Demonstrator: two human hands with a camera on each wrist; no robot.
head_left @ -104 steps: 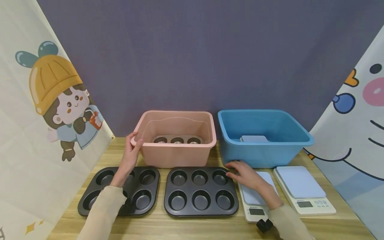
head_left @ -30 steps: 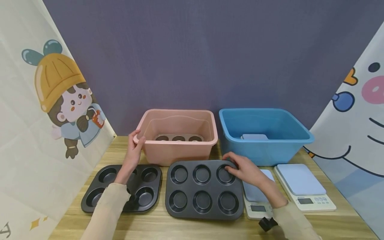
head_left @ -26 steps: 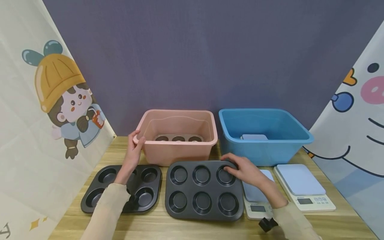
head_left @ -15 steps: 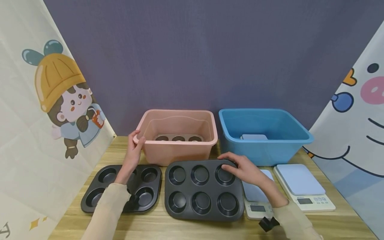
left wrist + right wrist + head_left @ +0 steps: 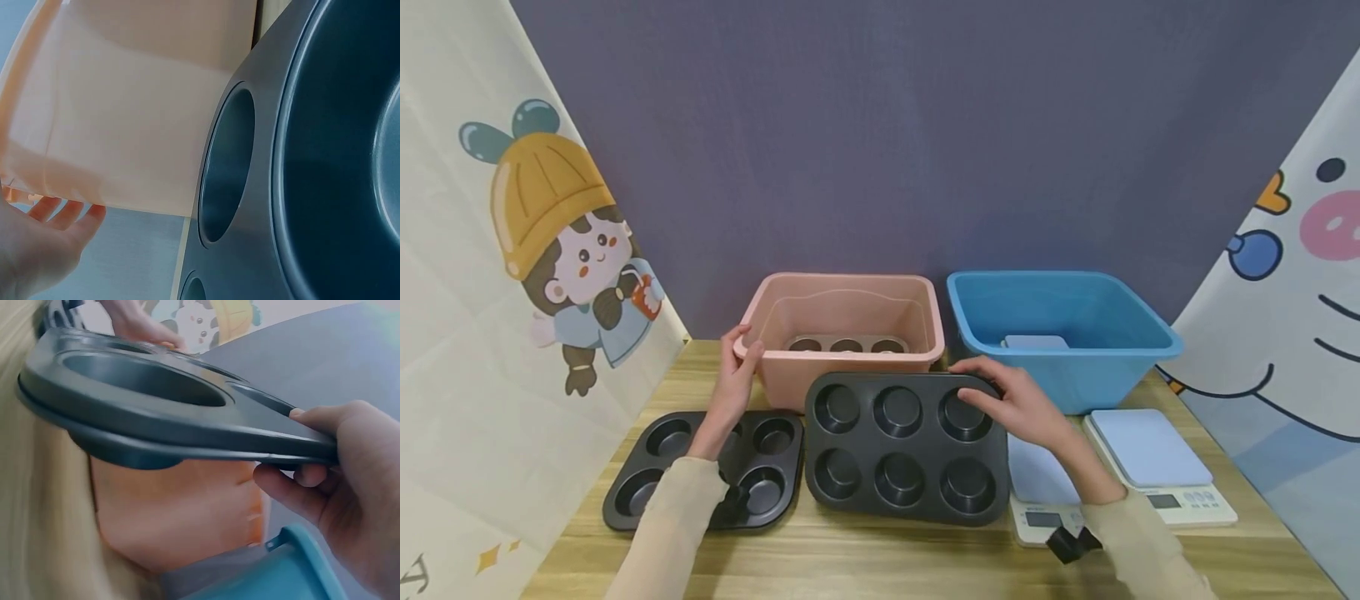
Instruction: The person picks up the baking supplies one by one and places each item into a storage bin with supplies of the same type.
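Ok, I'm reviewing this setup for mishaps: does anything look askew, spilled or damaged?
Nothing looks spilled or damaged. The held muffin tray is tilted, but the right hand gripping its edge explains that.

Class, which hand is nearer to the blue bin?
Right: the right hand is just in front of the blue bin; the left hand is farther left, gripping the pink bin.
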